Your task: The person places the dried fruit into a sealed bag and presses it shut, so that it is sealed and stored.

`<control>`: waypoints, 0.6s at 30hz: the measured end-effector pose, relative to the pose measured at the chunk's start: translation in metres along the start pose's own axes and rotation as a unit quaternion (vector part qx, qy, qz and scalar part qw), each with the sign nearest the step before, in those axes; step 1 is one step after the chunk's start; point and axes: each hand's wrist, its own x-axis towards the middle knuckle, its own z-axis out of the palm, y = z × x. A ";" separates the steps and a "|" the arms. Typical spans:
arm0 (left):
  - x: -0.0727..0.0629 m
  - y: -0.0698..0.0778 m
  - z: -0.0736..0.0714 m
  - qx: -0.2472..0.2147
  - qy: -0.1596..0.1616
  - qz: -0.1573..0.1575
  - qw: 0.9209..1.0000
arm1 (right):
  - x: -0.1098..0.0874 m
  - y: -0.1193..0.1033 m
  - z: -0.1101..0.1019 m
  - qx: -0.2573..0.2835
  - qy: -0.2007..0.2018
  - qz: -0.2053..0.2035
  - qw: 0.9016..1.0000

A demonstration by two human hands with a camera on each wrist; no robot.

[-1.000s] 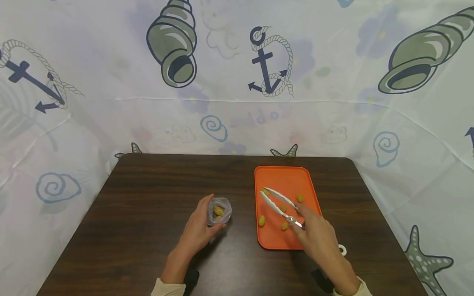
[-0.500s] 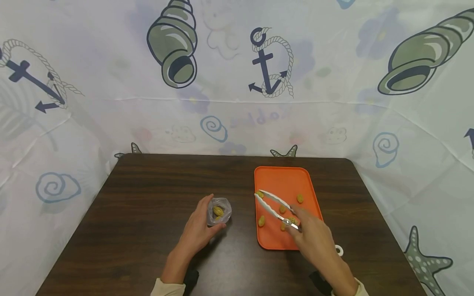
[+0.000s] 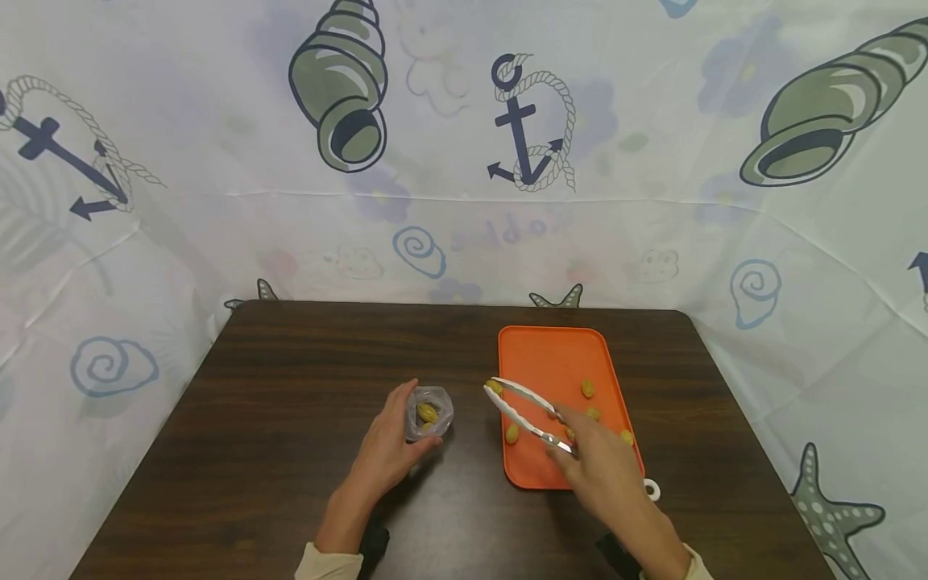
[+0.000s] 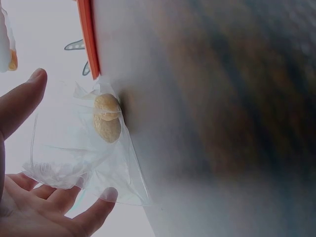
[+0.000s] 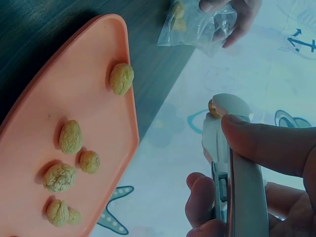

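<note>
My left hand (image 3: pixel 384 455) holds a small clear plastic bag (image 4: pixel 64 128) upright on the table, thumb on one side and fingers on the other. At the bottom of the bag lie wrinkled yellow-brown dried fruits (image 4: pixel 107 118). My right hand (image 3: pixel 605 471) grips white-tipped tongs (image 5: pixel 247 192), thumb along one arm and fingers round the other. One dried fruit (image 3: pixel 495 387) is pinched between the tong tips, over the left edge of an orange tray (image 3: pixel 551 354). The bag's mouth faces up, a short way left of the tips.
Several more dried fruits lie on the tray, one near its left edge (image 3: pixel 511 433) and another toward the right (image 3: pixel 588 389). A white ring (image 3: pixel 652 489) at the tongs' handle end sticks out past my right hand. Dark wood table (image 3: pixel 312 362); printed cloth (image 3: pixel 449 161) behind.
My right hand has moved left and slightly toward me, carrying the tongs and the pinched fruit from above the tray to its left edge. My left hand and the bag stay still.
</note>
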 end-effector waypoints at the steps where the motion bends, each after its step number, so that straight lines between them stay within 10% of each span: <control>1: 0.000 0.000 0.000 0.001 -0.001 -0.001 1.000 | 0.000 -0.001 0.000 -0.002 0.001 -0.001 1.000; 18: -0.001 0.000 -0.001 -0.003 -0.001 -0.005 1.000 | -0.001 -0.013 0.003 0.003 -0.005 0.000 1.000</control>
